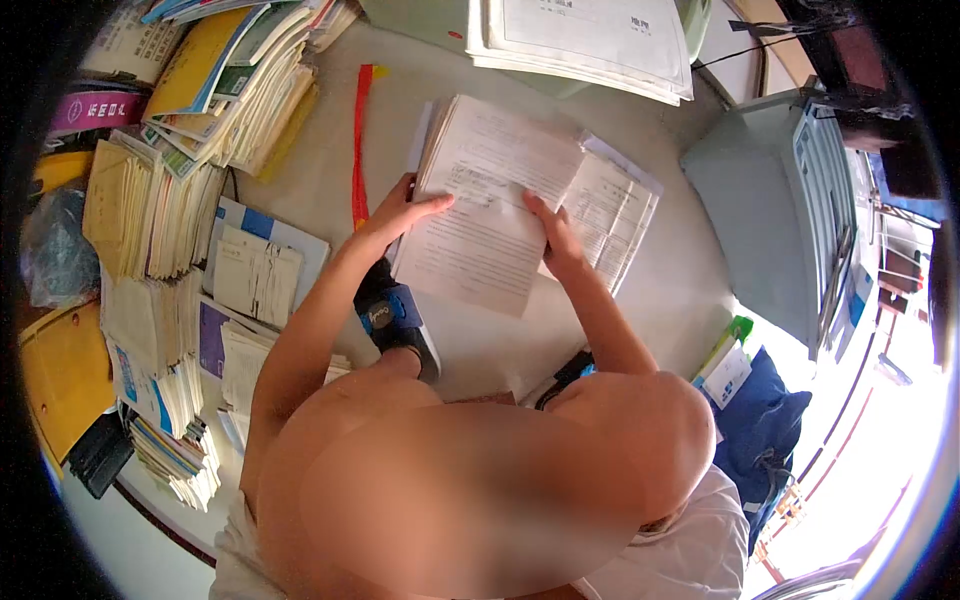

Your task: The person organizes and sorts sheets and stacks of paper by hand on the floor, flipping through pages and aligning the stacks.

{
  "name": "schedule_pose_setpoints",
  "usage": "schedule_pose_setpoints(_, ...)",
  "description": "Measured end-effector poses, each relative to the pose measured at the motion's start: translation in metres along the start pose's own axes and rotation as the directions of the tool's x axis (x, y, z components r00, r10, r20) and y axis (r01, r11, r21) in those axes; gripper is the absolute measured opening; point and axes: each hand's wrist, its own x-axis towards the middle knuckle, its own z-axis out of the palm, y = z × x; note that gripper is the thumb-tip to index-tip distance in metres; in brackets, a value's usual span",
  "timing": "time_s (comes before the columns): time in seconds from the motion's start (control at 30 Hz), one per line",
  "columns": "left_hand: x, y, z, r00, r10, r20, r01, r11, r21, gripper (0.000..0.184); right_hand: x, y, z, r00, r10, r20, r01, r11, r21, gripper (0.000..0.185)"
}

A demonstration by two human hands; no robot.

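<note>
An open stack of printed papers (480, 240) is held up in front of me, its top sheets carrying lines of text and some handwriting. At its left edge my left hand (400, 215) grips it, thumb on top and the fingers mostly hidden behind. My right hand (556, 235) pinches the right side of the same pages, thumb over the print. Further printed pages (612, 210) lie open to the right, partly beneath the held sheets and my right hand.
Piles of books and papers (155, 215) line the left side. A red strap (360, 150) lies beyond my left hand. Another paper stack (580, 45) is at the top. To the right are a grey-blue box (770, 200) and a dark blue bag (765, 425).
</note>
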Motion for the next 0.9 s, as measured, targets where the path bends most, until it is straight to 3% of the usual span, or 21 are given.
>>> schedule_pose_setpoints(0.03,-0.001,-0.001,-0.001,1.0,0.0,0.001,0.0,1.0,-0.004,0.094,0.007,0.01,-0.006,1.0,0.001,-0.002,-0.001,1.0,-0.003,0.062)
schedule_pose_setpoints(0.1,0.002,-0.001,-0.007,0.996,0.062,-0.07,-0.024,0.893,0.45,0.085,0.024,0.021,-0.01,0.992,-0.038,0.118,0.054,0.989,-0.138,0.063)
schedule_pose_setpoints(0.2,0.009,-0.011,-0.011,0.994,0.102,-0.043,-0.079,0.922,0.379,0.082,0.032,0.02,-0.012,0.97,-0.06,0.237,0.085,0.992,-0.095,0.062)
schedule_pose_setpoints(0.3,0.002,-0.001,-0.013,0.993,-0.009,-0.117,0.049,0.937,0.346,0.082,0.032,0.028,-0.005,0.988,-0.115,0.101,0.129,0.98,-0.149,0.062)
schedule_pose_setpoints(0.4,-0.005,0.005,-0.014,0.982,-0.012,-0.19,0.068,0.954,0.293,0.084,0.036,0.033,0.002,0.974,-0.197,0.116,0.211,0.97,-0.122,0.061)
schedule_pose_setpoints(0.53,0.006,-0.011,-0.018,0.959,0.049,-0.28,0.022,0.969,0.244,0.088,0.045,0.035,0.0,0.978,-0.161,0.132,0.174,0.98,-0.094,0.065)
schedule_pose_setpoints(0.6,0.011,-0.011,-0.019,0.96,0.054,-0.274,0.094,0.862,0.499,0.095,0.053,0.034,-0.004,0.998,-0.061,0.001,0.049,0.801,-0.597,0.074)
schedule_pose_setpoints(0.63,0.019,-0.023,-0.022,0.96,0.06,-0.272,0.088,0.862,0.5,0.095,0.063,0.046,-0.013,0.998,-0.066,0.0,0.053,0.8,-0.598,0.074)
schedule_pose_setpoints(0.67,0.031,-0.04,-0.025,0.934,0.167,-0.315,0.095,0.733,0.673,0.098,0.074,0.06,-0.021,0.954,-0.299,0.0,0.151,0.482,-0.863,0.08)
schedule_pose_setpoints(0.7,0.038,-0.051,-0.025,0.903,0.276,-0.328,0.122,0.568,0.814,0.101,0.069,0.061,-0.02,0.915,-0.401,0.038,0.165,0.288,-0.943,0.082)
schedule_pose_setpoints(0.73,0.031,-0.04,-0.022,0.906,0.277,-0.321,0.117,0.564,0.817,0.101,0.065,0.061,-0.018,0.864,-0.497,0.075,0.134,0.085,-0.987,0.085)
schedule_pose_setpoints(0.77,0.02,-0.018,-0.017,0.924,0.155,-0.351,0.114,0.762,0.637,0.103,0.044,0.035,0.006,0.922,-0.381,-0.075,0.094,0.407,-0.909,0.087)
schedule_pose_setpoints(0.8,0.017,-0.001,-0.015,0.938,0.036,-0.344,0.116,0.904,0.412,0.106,0.042,0.028,0.012,0.941,-0.314,-0.125,0.074,0.553,-0.83,0.089)
schedule_pose_setpoints(0.83,0.019,0.003,-0.014,0.939,0.057,-0.339,0.097,0.902,0.42,0.106,0.04,0.021,0.019,0.954,-0.245,-0.174,0.042,0.682,-0.73,0.09)
schedule_pose_setpoints(0.9,0.025,0.005,-0.011,0.946,-0.087,-0.312,0.188,0.933,0.308,0.106,0.058,0.043,0.002,0.974,-0.122,-0.19,-0.01,0.818,-0.575,0.071)
